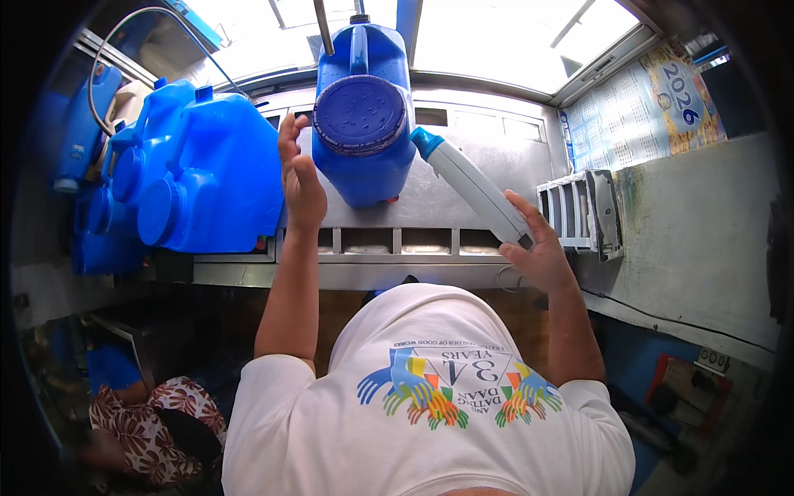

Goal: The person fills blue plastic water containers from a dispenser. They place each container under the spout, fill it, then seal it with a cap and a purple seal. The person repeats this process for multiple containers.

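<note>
A blue plastic water jug (366,177) stands upright before me on the stainless steel counter (446,211). Its wide round cap (360,115) carries water drops and has a printed plastic band around the rim. In my right hand (539,254) is a pale grey hot-air gun (477,186); its teal nozzle (428,142) points at the jug's right side, close to the cap. My left hand (303,180) is raised at the jug's left side with its fingers apart, holding nothing. Whether it touches the jug, I cannot tell.
Several blue jugs (217,167) crowd the counter's left side. A metal pipe (324,28) comes down beside the jug's handle. On the right are a slotted grey rack (567,211), a wall calendar (626,118) and a black cord (676,322). Another person (152,428) is at lower left.
</note>
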`<state>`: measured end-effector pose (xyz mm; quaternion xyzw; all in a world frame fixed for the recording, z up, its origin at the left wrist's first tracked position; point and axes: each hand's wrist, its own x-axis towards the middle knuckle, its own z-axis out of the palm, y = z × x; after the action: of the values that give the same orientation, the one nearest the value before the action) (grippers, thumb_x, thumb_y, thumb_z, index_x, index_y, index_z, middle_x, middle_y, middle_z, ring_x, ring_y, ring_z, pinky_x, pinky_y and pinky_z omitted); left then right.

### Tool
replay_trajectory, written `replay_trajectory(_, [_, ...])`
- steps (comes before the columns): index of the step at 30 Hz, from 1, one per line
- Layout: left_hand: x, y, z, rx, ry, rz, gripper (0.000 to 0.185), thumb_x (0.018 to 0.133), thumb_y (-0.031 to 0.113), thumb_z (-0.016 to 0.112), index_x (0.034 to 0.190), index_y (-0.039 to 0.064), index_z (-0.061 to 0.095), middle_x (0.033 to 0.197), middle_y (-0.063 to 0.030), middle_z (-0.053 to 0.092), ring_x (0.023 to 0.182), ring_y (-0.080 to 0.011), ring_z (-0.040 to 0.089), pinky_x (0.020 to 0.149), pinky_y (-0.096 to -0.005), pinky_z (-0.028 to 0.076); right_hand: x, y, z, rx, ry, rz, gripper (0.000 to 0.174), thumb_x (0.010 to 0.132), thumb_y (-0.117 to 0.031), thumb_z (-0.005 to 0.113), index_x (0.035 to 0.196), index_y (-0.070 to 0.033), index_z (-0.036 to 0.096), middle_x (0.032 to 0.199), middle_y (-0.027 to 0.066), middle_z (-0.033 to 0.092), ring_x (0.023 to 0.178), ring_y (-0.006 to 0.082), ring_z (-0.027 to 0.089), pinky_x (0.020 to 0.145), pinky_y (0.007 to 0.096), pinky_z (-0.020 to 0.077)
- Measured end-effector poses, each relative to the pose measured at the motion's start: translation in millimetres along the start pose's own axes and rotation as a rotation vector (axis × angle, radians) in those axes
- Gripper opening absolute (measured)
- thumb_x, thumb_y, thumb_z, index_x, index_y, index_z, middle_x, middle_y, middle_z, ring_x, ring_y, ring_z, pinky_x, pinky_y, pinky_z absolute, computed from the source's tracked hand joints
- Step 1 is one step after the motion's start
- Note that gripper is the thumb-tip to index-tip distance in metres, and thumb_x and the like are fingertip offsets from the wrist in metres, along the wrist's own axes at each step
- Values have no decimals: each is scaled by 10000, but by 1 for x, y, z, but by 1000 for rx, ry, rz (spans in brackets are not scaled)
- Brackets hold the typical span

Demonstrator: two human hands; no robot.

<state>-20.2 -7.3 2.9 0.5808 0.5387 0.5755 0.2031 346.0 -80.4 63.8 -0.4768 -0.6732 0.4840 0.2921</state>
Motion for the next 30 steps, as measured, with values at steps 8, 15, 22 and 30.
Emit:
replay_trajectory(8, [36,-14,12,-151,-143,-70,1111,844,877,161,1582,47,119,1521,-282,364,1446,-360,346,1183,-435,299,-2,7,34,141,-164,11,787,772,-69,721,1502,-106,431,1374,89,557,1249,190,510,1108,351,352])
replay_trajectory(15, [27,-22,12,-96,-89,-59,1115,825,888,146,1583,71,182,1503,-274,407,1447,-371,347,1205,-479,230,7,-7,-10,51,90,62,743,824,-105,708,1507,-91,416,1409,122,540,1292,213,483,1126,361,339])
replay_trajectory(22, [16,-17,7,-98,-39,-10,1049,860,855,178,1574,87,217,1454,-258,458,1413,-345,394,1203,-481,231,37,-79,-50,-216,-12,36,751,744,-43,663,1469,-134,491,1340,79,586,1128,160,575,992,325,457])
replay_trajectory(30, [-2,0,-1,-148,6,48,973,899,817,222,1564,108,260,1400,-234,516,1370,-310,451,1200,-480,232,57,-151,-55,-478,-280,-92,744,737,-67,683,1456,-134,506,1273,131,652,1059,232,654,968,363,492])
